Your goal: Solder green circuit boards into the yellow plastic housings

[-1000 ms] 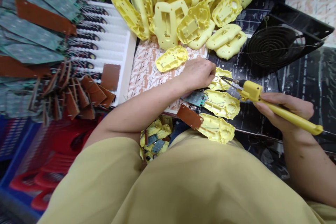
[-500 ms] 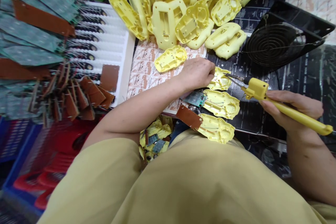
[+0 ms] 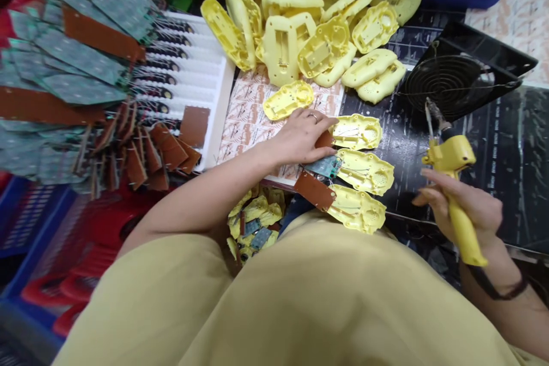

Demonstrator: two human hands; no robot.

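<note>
My left hand [image 3: 302, 137] lies with fingers spread over a small brown circuit board [image 3: 325, 140], thumb and forefinger on either side of it. That board adjoins the upper yellow plastic shell half [image 3: 358, 131]. Below are a middle shell half [image 3: 368, 171] with a green circuit board [image 3: 323, 166] and a lower one [image 3: 359, 209] with a brown board [image 3: 315, 190], thin wires inside them. My right hand [image 3: 467, 206] is closed around a yellow soldering gun [image 3: 461, 183], its tip pointing up near the fan, apart from the shells.
Another shell half [image 3: 288, 100] lies above my left hand, before a heap of yellow shells [image 3: 281, 46]. A black fan [image 3: 446, 77] stands at right. On the left, a white foam tray [image 3: 206, 63] holds wired boards [image 3: 81, 57]. Blue crates with red parts [image 3: 86, 280] sit lower left.
My left hand has moved left off the upper shell and spread its fingers, uncovering its brown board. My right hand has drawn the soldering gun away from that shell and tilted its tip upward.
</note>
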